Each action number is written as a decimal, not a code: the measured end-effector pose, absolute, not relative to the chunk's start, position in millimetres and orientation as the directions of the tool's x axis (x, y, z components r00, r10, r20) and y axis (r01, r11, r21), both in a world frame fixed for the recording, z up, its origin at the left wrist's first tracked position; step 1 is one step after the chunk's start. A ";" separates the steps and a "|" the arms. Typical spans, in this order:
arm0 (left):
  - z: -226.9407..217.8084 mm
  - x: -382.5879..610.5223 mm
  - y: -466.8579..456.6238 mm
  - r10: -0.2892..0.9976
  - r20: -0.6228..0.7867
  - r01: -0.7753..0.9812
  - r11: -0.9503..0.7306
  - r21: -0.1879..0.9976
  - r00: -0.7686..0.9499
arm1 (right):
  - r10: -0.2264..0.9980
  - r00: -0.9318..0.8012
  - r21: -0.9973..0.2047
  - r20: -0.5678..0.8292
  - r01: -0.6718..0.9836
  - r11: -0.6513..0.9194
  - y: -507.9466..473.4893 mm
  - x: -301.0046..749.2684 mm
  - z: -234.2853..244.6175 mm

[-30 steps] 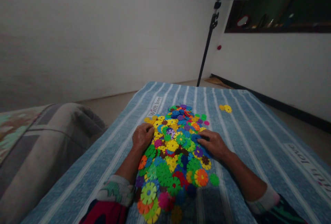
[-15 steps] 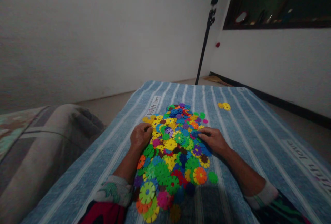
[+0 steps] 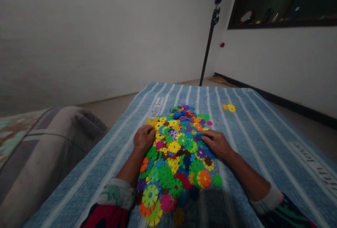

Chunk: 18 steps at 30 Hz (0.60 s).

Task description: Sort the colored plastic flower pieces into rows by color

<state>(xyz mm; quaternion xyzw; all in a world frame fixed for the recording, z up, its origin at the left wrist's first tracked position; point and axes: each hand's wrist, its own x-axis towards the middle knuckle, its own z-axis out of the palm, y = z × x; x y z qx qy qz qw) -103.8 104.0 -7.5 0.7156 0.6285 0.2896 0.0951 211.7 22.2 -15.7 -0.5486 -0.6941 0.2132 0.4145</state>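
Observation:
A heap of colourful plastic snowflake discs (image 3: 173, 147) with notched rims spreads over the striped cloth between my hands. At its left edge rests my left hand (image 3: 143, 138), its fingers curled in and close together against yellow discs; anything in them is hidden. My right hand (image 3: 216, 143) lies at the right side of the heap, with thumb and forefinger closed on the edge of a blue snowflake disc (image 3: 198, 136). Larger discs, such as a green one (image 3: 165, 175) and an orange one (image 3: 204, 178), lie nearer to me.
Two loose yellow discs (image 3: 231, 108) lie apart at the far right of the blue striped cloth (image 3: 126, 143). A draped grey-brown cover (image 3: 60, 143) is at the left. Beyond the far edge stands a black pole (image 3: 207, 49) carrying a light panel, before white walls.

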 end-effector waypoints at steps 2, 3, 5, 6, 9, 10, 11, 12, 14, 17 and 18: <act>-7.1 -103.4 103.5 0.956 0.290 0.839 -0.190 0.510 0.040 | 0.938 -0.039 -0.738 0.346 0.606 0.297 22.0 211.0 -17.4; -6.9 -103.2 103.2 0.956 0.289 0.836 -0.190 0.515 0.039 | 0.940 -0.028 -0.737 0.341 0.613 0.286 21.8 210.6 -18.0; -6.6 -102.9 102.7 0.955 0.293 0.832 -0.192 0.521 0.037 | 0.945 -0.011 -0.739 0.326 0.620 0.263 21.3 209.6 -19.0; -6.5 -102.9 102.5 0.954 0.297 0.831 -0.194 0.522 0.036 | 0.947 -0.009 -0.740 0.322 0.622 0.257 21.1 209.2 -19.3; -6.6 -103.0 102.6 0.952 0.304 0.830 -0.199 0.522 0.038 | 0.942 -0.014 -0.733 0.335 0.624 0.270 21.0 208.5 -20.7; -6.7 -103.1 102.8 0.952 0.305 0.828 -0.202 0.523 0.039 | 0.940 -0.017 -0.729 0.341 0.626 0.276 21.2 208.6 -21.4; -6.9 -103.2 103.0 0.952 0.304 0.828 -0.203 0.523 0.042 | 0.937 -0.020 -0.725 0.348 0.627 0.283 21.4 208.8 -22.2; -7.1 -103.2 103.3 0.953 0.300 0.829 -0.202 0.522 0.043 | 0.935 -0.024 -0.722 0.353 0.629 0.289 21.8 209.3 -23.1; -7.5 -103.3 103.9 0.956 0.291 0.836 -0.190 0.514 0.039 | 0.932 -0.035 -0.716 0.360 0.631 0.300 22.4 210.3 -24.7; -8.0 -103.3 104.8 0.960 0.280 0.849 -0.173 0.500 0.031 | 0.929 -0.053 -0.705 0.367 0.636 0.315 22.9 211.5 -25.8; -8.2 -103.3 105.1 0.959 0.281 0.849 -0.174 0.499 0.031 | 0.927 -0.057 -0.698 0.371 0.641 0.319 22.8 211.6 -25.8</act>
